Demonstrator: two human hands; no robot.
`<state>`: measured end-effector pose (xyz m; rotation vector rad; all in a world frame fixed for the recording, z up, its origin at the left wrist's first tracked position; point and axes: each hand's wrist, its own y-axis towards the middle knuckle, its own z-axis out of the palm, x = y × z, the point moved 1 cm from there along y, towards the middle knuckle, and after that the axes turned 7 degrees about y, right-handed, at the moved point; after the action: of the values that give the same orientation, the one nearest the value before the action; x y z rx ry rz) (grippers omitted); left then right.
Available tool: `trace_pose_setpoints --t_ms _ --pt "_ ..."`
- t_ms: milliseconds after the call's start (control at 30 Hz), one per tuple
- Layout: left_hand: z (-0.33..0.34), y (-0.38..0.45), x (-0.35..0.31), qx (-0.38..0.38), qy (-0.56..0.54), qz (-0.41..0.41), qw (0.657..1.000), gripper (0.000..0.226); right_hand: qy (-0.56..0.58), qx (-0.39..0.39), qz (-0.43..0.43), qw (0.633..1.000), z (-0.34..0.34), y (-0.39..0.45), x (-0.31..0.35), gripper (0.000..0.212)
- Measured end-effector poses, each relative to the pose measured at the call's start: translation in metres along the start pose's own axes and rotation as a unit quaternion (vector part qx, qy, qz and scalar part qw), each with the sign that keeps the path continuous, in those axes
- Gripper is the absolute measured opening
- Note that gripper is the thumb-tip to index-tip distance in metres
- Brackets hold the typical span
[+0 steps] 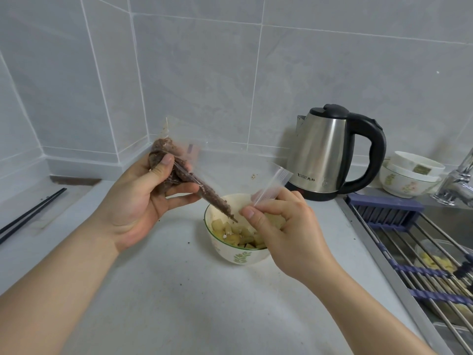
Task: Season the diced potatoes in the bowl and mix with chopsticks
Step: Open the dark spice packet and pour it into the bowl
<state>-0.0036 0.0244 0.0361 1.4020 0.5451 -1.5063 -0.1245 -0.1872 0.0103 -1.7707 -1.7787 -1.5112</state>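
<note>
A white bowl (230, 256) with a green leaf print stands on the counter and holds diced potatoes (235, 233). Above it tilts a clear zip bag of brown spice grains (212, 198), its mouth pointing down into the bowl. My left hand (143, 198) grips the bag's full upper end. My right hand (284, 226) pinches the bag's open lip over the bowl and hides part of the potatoes. Black chopsticks (30, 213) lie on the counter at far left, apart from both hands.
A steel electric kettle (330, 152) stands behind the bowl at the right. Stacked white bowls (407, 175) sit by a tap (458, 183). A roll-up rack (422, 254) spans the sink at right. Tiled walls close the back and left.
</note>
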Motion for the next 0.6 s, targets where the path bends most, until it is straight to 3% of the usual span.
trace_pose_setpoints --t_ms 333,600 --pt "0.0029 -0.0031 -0.0086 -0.009 0.037 0.018 0.999 0.028 -0.011 0.004 0.008 1.000 0.0007 0.0000 -0.0002 0.014" --pt "0.0032 -0.0056 -0.0084 -0.007 0.046 0.005 0.999 0.062 -0.004 0.004 0.011 1.000 0.0006 -0.0001 0.0006 0.014"
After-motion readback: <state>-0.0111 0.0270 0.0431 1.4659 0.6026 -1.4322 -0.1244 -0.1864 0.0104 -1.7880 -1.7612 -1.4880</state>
